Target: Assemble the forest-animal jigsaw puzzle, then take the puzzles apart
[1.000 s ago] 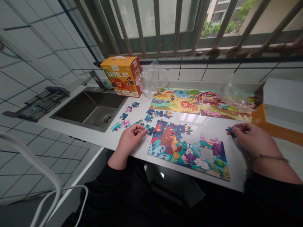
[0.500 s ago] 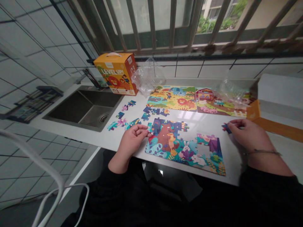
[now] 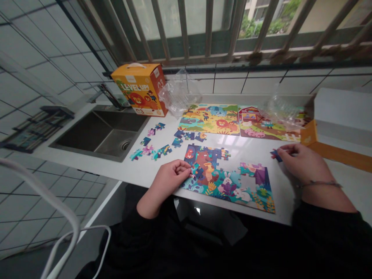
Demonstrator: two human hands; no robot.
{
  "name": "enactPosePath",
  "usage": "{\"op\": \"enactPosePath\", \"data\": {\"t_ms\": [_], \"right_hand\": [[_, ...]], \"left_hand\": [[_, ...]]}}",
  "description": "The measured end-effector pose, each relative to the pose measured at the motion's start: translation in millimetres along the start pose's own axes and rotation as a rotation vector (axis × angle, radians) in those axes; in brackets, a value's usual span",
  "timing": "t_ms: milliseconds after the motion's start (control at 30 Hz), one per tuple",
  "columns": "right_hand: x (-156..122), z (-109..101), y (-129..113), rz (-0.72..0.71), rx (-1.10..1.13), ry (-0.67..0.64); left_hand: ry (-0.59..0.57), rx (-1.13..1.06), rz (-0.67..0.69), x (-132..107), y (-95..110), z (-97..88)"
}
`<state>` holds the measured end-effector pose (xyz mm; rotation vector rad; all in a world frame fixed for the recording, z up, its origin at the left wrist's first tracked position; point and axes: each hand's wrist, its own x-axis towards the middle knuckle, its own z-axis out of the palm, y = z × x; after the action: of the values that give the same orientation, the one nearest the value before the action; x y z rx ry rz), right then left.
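A partly assembled jigsaw puzzle (image 3: 207,176) with a bear and rabbits lies along the counter's front edge, with gaps in its middle and upper right. My left hand (image 3: 171,176) is closed on a teal puzzle piece (image 3: 194,169), held over the puzzle's left side. To the right of the puzzle, my right hand (image 3: 299,159) pinches a dark blue puzzle piece (image 3: 275,155) above the counter. Loose puzzle pieces (image 3: 161,151) lie left of the puzzle, and several dark blue pieces (image 3: 178,142) lie behind it.
A finished safari puzzle (image 3: 209,120) and a farm puzzle (image 3: 261,126) lie at the back. Crumpled clear plastic (image 3: 181,93) stands beside an orange puzzle box (image 3: 141,91). An open box (image 3: 340,124) is at right. The sink (image 3: 100,131) is at left.
My left hand has moved right and slightly down, bringing its teal piece from the puzzle's left edge over the picture. My right hand stays nearly in place, still pinching its piece.
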<state>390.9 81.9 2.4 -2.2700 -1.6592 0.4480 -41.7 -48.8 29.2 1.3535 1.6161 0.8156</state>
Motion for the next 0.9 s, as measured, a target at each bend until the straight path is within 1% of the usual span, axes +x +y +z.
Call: {"op": "enactPosePath", "data": {"t_ms": [67,200,267,333,433,533,600,700,800,900], "right_hand": [[-2,-2,-1,-0.004,0.003,0.003],[-3,-3,-2,-0.031,0.011,0.008],[-2,-2,-1,-0.035,0.016,0.016],[0,1,1,-0.035,0.030,0.023],[2,4,4,-0.060,0.055,0.042],[2,5,5,-0.083,0.062,0.067],[2,5,5,-0.086,0.073,0.070],[2,5,4,-0.076,0.083,0.057],[2,4,3,-0.070,0.066,0.049],[0,3,1,-0.084,0.053,0.061]], "left_hand": [[0.021,0.082,0.034,-3,5,0.8],[0.046,0.131,0.103,-6,11,0.4],[0.062,0.123,0.118,-6,13,1.6],[0.065,0.063,0.108,-5,15,6.1],[0.026,-0.103,0.068,-3,19,21.5],[-0.047,-0.238,0.048,-6,23,45.2],[-0.081,-0.183,0.081,-10,24,60.0],[-0.102,0.026,0.190,-16,26,72.2],[-0.102,0.155,0.278,-19,26,71.0],[-0.080,0.254,0.328,-20,25,62.1]]}}
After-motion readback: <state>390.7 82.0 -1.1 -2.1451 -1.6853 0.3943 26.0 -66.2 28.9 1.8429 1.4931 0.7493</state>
